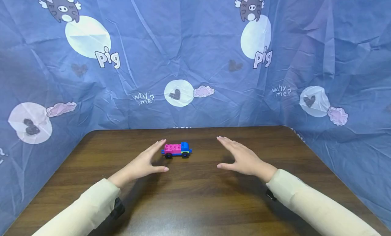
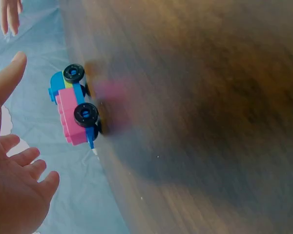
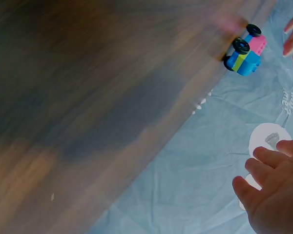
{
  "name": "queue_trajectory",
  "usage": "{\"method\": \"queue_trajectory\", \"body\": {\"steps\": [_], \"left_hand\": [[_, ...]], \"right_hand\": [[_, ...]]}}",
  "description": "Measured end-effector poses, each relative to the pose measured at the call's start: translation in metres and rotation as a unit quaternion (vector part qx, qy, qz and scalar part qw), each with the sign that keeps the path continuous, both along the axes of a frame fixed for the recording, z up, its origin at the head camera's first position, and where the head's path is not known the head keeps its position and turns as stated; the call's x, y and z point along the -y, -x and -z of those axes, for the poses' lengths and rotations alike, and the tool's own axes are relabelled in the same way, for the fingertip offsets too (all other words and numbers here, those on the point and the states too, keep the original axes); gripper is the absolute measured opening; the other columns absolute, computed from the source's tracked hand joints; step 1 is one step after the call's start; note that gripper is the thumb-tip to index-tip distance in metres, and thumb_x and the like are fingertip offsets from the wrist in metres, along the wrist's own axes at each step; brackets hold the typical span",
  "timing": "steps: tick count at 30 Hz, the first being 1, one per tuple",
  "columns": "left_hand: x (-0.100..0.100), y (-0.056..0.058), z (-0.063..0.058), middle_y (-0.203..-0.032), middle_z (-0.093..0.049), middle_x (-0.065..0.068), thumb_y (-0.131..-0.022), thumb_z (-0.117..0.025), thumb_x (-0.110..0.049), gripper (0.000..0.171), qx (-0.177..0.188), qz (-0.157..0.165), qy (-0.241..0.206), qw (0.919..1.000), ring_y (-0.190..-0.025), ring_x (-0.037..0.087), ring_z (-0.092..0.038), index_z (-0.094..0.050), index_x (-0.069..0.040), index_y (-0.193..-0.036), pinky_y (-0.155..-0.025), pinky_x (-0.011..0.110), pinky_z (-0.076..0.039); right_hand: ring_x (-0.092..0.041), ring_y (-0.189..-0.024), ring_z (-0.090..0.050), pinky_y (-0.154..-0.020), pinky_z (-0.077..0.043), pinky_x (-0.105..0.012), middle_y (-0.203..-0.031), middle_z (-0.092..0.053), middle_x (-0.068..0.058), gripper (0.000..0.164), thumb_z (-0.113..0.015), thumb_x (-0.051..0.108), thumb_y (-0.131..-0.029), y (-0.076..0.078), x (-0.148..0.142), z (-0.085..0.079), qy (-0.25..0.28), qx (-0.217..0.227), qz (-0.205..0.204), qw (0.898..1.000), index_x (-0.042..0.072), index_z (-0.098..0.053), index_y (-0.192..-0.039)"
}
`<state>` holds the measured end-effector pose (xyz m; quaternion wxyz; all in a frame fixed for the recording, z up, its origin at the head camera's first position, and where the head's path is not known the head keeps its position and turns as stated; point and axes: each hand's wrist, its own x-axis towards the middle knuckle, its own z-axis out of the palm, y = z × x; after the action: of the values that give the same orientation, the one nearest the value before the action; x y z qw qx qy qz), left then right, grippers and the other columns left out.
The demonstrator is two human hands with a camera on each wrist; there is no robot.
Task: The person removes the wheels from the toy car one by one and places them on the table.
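Observation:
A small toy truck (image 1: 177, 149) built of blocks stands on its black wheels on the wooden table, pink studded bricks at its left and a blue cab at its right. Just left of it is my left hand (image 1: 143, 164), thumb and fingers spread apart, holding nothing. The left wrist view shows the truck (image 2: 73, 109) beyond the spread thumb and fingers. My right hand (image 1: 244, 158) hovers farther off to the truck's right, likewise spread and holding nothing. In the right wrist view the truck (image 3: 249, 51) appears well away from the right hand's fingers.
The brown wooden table (image 1: 195, 202) has rounded far corners. Behind it and along its sides hangs a blue cloth (image 1: 195, 59) printed with pigs, hearts and clouds. Dark wrist devices sit under both sleeves, one at the left cuff (image 1: 117, 208).

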<state>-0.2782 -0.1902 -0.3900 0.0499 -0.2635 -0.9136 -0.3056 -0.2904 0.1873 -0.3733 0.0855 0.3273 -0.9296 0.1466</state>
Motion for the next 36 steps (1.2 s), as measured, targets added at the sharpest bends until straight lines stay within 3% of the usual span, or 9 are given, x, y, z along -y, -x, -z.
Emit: {"method": "queue_trajectory", "body": {"steps": [9, 15, 27, 36], "left_hand": [[0.005, 0.009, 0.008, -0.153, -0.033, 0.023, -0.078, -0.08, -0.034, 0.096, 0.025, -0.031, -0.034, 0.9987, -0.14, 0.042, -0.03, -0.027, -0.002, -0.151, -0.112, 0.058, -0.027], [0.006, 0.015, 0.01, -0.149, -0.038, 0.025, -0.079, -0.08, -0.032, 0.091, 0.028, -0.044, -0.048, 0.9975, -0.139, 0.043, -0.032, -0.031, 0.001, -0.148, -0.112, 0.057, -0.028], [0.01, 0.027, 0.008, -0.148, -0.04, 0.026, -0.08, -0.079, -0.028, 0.085, 0.041, -0.042, -0.055, 0.9968, -0.135, 0.045, -0.037, -0.035, 0.005, -0.145, -0.11, 0.057, -0.031], [0.008, 0.037, 0.009, -0.147, -0.041, 0.026, -0.081, -0.079, -0.028, 0.083, 0.056, -0.033, -0.071, 0.9954, -0.137, 0.043, -0.036, -0.036, 0.006, -0.144, -0.112, 0.056, -0.029]], "right_hand": [[-0.027, -0.144, -0.03, -0.112, -0.031, -0.052, -0.16, -0.025, -0.003, 0.096, -0.065, 0.063, -0.081, 0.012, 0.016, -0.006, 0.035, 0.071, 0.02, 0.997, 0.028, -0.016, -0.156], [-0.028, -0.144, -0.031, -0.112, -0.031, -0.053, -0.16, -0.026, -0.005, 0.095, -0.07, 0.056, -0.081, 0.018, 0.031, -0.014, 0.057, 0.103, 0.016, 0.993, 0.027, -0.019, -0.155], [-0.028, -0.142, -0.034, -0.114, -0.031, -0.049, -0.158, -0.029, -0.005, 0.096, -0.073, 0.053, -0.08, 0.037, 0.052, -0.006, 0.083, 0.12, 0.012, 0.989, 0.024, -0.021, -0.155], [-0.028, -0.143, -0.033, -0.115, -0.029, -0.046, -0.156, -0.033, -0.008, 0.094, -0.076, 0.044, -0.081, 0.051, 0.065, 0.001, 0.099, 0.129, 0.007, 0.987, 0.013, -0.025, -0.154]]}}
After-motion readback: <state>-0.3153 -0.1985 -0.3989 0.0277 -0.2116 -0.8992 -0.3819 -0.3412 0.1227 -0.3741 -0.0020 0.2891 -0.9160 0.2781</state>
